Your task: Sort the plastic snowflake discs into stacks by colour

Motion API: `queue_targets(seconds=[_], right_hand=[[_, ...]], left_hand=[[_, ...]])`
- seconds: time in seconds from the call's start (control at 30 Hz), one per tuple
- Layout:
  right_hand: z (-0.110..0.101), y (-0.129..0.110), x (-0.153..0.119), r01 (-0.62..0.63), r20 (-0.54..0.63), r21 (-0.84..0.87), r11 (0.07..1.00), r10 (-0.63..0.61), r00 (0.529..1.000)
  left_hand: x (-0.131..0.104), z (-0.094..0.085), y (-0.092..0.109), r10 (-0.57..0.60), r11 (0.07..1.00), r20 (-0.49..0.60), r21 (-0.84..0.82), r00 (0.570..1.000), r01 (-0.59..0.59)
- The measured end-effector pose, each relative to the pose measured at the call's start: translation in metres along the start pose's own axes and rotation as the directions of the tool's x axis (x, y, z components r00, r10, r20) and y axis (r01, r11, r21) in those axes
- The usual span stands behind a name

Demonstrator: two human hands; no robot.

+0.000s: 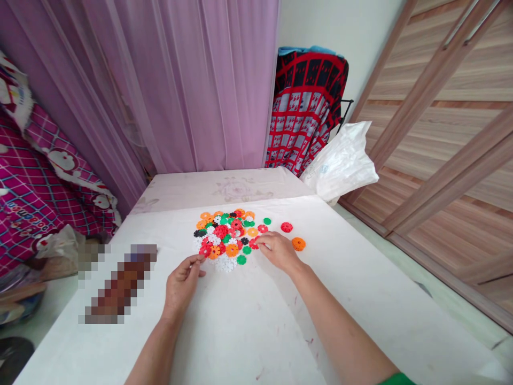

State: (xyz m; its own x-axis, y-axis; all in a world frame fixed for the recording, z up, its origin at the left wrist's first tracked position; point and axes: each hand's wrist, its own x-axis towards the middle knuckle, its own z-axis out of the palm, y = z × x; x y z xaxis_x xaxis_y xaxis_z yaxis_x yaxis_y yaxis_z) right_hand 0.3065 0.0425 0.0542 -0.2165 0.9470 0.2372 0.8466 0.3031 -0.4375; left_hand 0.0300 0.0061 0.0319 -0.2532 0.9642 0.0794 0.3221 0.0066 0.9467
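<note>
Notched discs, too many to count, lie in one pile [226, 232] on the desk [240, 326], the left hand [180, 283] half curled and the right hand [277, 251] nearly pinched at its near edge; whether either grips one is unclear. Right of it lie one red cluster [287, 227] and one orange cluster [298, 244]. One white bag [340, 163], contents hidden, is by the far right corner.

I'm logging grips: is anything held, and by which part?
It cannot be told: the left hand is at the edge of one red disc, the right hand at another red disc.
</note>
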Motion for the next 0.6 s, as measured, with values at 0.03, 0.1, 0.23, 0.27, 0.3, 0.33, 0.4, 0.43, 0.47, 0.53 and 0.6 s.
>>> queue_targets(seconds=[0.03,0.1,0.23,0.27,0.3,0.33,0.4,0.43,0.47,0.53,0.6], right_hand=[[0.003,-0.008,0.012,0.020,0.050,-0.041,0.999,-0.017,0.999],[0.010,-0.023,0.035,0.022,0.138,-0.137,0.990,-0.003,0.990],[0.024,-0.041,0.066,-0.049,0.195,-0.254,0.966,0.100,0.976],[0.027,-0.043,0.070,-0.063,0.197,-0.258,0.964,0.116,0.974],[0.028,-0.044,0.073,-0.072,0.199,-0.256,0.964,0.126,0.972],[0.029,-0.044,0.074,-0.076,0.199,-0.252,0.965,0.129,0.971],[0.031,-0.043,0.075,-0.073,0.196,-0.248,0.966,0.124,0.973],[0.031,-0.041,0.074,-0.067,0.192,-0.251,0.966,0.118,0.974],[0.031,-0.039,0.073,-0.064,0.190,-0.255,0.965,0.114,0.975],[0.030,-0.034,0.071,-0.072,0.187,-0.261,0.963,0.124,0.975],[0.027,-0.026,0.068,-0.095,0.176,-0.245,0.965,0.141,0.974]], left_hand=[[0.000,0.000,0.001,0.002,1.000,-0.002,-0.001,1.000,-0.002],[0.000,0.000,0.002,0.003,1.000,-0.008,-0.006,1.000,-0.003],[0.000,0.000,0.004,-0.012,1.000,-0.011,-0.017,1.000,0.012],[0.000,0.001,0.004,-0.014,1.000,-0.009,-0.019,1.000,0.014],[0.000,0.001,0.003,-0.017,1.000,-0.007,-0.019,1.000,0.017],[0.000,0.001,0.003,-0.019,1.000,-0.006,-0.017,1.000,0.019],[0.000,0.002,0.001,-0.021,1.000,-0.005,-0.013,1.000,0.021],[0.000,0.002,0.000,-0.018,1.000,-0.004,-0.013,1.000,0.018],[0.000,0.002,-0.001,-0.013,1.000,-0.001,-0.015,1.000,0.013],[-0.001,0.002,-0.002,-0.002,1.000,0.004,-0.016,1.000,0.002],[-0.001,0.002,-0.003,0.000,1.000,0.007,-0.012,1.000,0.000]])
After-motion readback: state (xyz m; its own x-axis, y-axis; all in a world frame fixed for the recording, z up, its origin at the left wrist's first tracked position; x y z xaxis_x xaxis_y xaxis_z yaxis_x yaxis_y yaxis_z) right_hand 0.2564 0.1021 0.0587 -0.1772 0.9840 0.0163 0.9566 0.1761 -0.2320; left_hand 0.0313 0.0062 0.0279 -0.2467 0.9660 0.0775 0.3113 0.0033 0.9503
